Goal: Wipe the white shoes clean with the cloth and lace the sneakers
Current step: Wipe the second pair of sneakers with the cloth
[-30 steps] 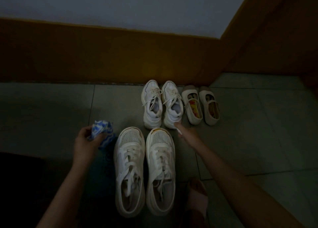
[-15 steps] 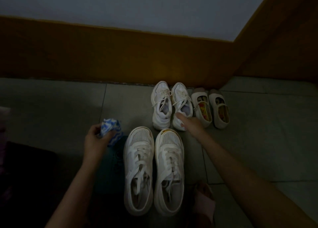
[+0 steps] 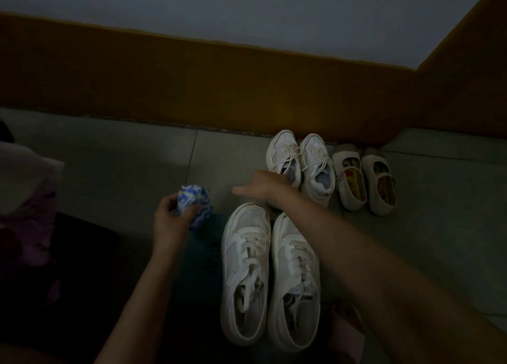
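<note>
A pair of large white laced sneakers stands side by side on the floor right in front of me. Behind them, near the wall, sits a smaller pair of white sneakers with loose laces. My left hand is shut on a crumpled blue and white cloth, held to the left of the near pair. My right hand reaches across above the toe of the near pair, fingers stretched to the left, over the heel of the left small sneaker. It holds nothing.
A pair of beige strap shoes sits right of the small sneakers. The orange-brown skirting runs along the wall and turns at the right corner. A dark teal mat lies under my left hand. Pale bedding is at the left edge.
My right hand has swung left from the right small sneaker's heel across to the left one. My left hand still grips the cloth. The camera view has shifted left.
</note>
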Demonstrator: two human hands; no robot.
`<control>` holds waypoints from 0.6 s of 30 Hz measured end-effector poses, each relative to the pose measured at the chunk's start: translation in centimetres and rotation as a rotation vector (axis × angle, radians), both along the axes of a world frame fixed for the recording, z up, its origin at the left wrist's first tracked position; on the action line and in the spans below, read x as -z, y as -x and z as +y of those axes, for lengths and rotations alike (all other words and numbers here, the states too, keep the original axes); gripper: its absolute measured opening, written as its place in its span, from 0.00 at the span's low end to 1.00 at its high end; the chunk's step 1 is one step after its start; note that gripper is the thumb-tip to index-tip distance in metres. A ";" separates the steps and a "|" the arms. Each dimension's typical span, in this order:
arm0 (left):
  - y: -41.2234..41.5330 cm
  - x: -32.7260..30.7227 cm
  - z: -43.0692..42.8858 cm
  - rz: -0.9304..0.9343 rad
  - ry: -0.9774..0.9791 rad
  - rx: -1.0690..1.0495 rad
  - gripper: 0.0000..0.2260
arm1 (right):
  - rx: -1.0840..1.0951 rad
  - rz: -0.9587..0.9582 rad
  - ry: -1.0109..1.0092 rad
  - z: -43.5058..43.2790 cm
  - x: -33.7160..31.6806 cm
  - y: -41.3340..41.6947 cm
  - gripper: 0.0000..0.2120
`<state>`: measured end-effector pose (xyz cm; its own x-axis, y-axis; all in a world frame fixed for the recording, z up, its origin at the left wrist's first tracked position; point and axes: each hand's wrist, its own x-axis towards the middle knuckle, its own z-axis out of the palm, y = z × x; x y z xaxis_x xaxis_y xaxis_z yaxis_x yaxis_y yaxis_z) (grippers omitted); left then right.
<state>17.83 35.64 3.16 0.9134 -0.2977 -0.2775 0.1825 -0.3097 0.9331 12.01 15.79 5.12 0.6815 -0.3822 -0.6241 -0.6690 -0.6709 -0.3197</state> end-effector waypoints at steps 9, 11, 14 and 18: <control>-0.1 0.5 0.4 0.079 0.015 -0.001 0.16 | 0.047 -0.069 -0.004 -1.2 -0.3 1.2 0.22; -0.1 0.4 0.2 0.091 0.026 0.012 0.16 | 0.103 -0.066 0.030 -1.9 0.0 1.9 0.23; 0.0 0.2 0.0 0.092 0.029 0.014 0.15 | 0.167 -0.029 0.080 -2.6 0.6 3.0 0.26; 0.1 0.1 -0.1 0.092 0.029 0.009 0.15 | 0.244 -0.048 0.149 -2.8 0.9 4.4 0.28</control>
<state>17.71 35.59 3.01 0.8817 -0.3148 -0.3516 0.2656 -0.2848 0.9211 7.61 13.03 4.17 0.5853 -0.6238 -0.5180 -0.8031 -0.5341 -0.2644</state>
